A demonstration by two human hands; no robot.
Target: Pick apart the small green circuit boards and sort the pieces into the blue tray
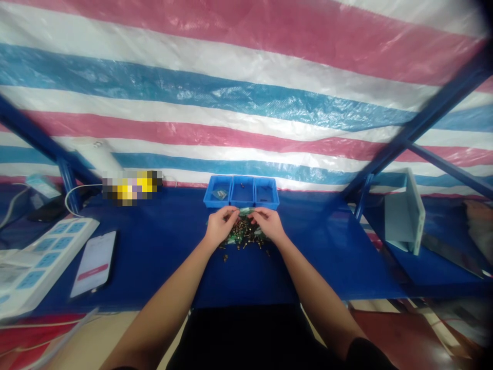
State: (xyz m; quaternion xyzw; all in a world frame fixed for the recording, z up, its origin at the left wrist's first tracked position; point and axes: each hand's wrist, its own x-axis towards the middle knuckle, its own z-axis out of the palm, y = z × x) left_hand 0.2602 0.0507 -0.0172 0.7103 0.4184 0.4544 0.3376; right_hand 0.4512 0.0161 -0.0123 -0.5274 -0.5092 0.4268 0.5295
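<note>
Both hands are over a pile of small brass-coloured screws (250,235) on the blue table (246,280). A clear, greenish plastic bag (246,211) stretches between my fingers at the far side of the pile, and more of it shows among the screws. My left hand (221,225) pinches the bag's left end, and my right hand (268,223) pinches its right end. Just beyond the hands stand three joined blue trays (242,205). The left one holds a small clear packet (220,195); a few small dark pieces lie in the other two.
To the left lie a phone (93,264) with its screen lit and a long white power strip (48,264). A blurred yellow object (144,181) sits at the back left. On the right, a light panel-like stand (406,216) rises behind a blue frame post (364,198).
</note>
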